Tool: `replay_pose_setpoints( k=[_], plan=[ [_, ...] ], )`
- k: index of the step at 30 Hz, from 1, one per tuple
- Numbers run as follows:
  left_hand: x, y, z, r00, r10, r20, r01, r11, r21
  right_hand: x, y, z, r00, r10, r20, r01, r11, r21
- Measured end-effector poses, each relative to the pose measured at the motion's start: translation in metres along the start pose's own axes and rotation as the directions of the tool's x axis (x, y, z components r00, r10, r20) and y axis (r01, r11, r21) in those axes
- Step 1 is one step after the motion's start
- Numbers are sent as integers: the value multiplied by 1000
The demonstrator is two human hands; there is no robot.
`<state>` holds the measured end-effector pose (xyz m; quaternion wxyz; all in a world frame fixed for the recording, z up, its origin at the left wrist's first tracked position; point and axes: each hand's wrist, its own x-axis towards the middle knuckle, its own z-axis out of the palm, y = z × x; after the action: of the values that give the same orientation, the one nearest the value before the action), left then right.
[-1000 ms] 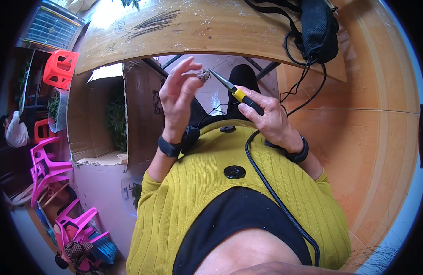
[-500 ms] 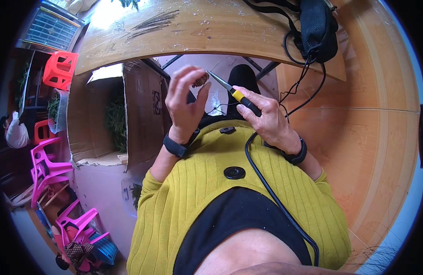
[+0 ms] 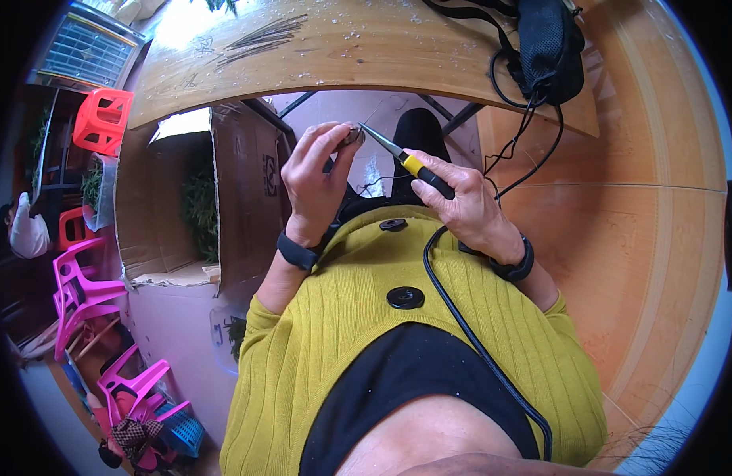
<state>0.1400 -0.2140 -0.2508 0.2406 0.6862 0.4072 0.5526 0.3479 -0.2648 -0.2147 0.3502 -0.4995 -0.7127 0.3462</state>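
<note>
Above my lap, my left hand (image 3: 313,170) pinches a small brown pine cone (image 3: 353,136) between thumb and fingers; the fingers cover part of it. My right hand (image 3: 465,202) is wrapped round the black and yellow handles of long-nosed pliers (image 3: 414,166). The pliers' narrow tip points up and left, right beside the cone. From that spot a thin wire seems to run up and to the right, too fine to follow fully. Whether the jaws grip the wire is too small to tell.
A wooden table (image 3: 398,67) stands ahead, with a bundle of thin dark sticks or wires (image 3: 263,40), white flecks and a black mesh bag (image 3: 550,51) with cords. To the left are a cardboard box (image 3: 164,214) with green sprigs, red stools (image 3: 103,121) and pink chairs (image 3: 84,289).
My left fingers have closed in round the pine cone, which has turned and is now more covered. My right hand and the pliers have hardly moved.
</note>
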Motion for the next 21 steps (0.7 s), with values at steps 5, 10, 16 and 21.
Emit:
replay_pose_setpoints(
  k=[5,10,16,21],
  plan=[
    [0,-1,-2,989,-146,37,148,986,-76,0,-7,-6,998,58,37,-58,998,-17],
    [1,1,-5,838,-456,300,543,637,-547,0,-9,-8,990,118,80,-110,989,-103],
    [-3,-4,1,982,189,-2,-183,951,249,-2,-6,-2,995,83,59,-78,993,-85],
    [3,5,-3,998,-54,44,51,996,67,1,-4,-3,993,97,72,-92,994,-64]
  ],
)
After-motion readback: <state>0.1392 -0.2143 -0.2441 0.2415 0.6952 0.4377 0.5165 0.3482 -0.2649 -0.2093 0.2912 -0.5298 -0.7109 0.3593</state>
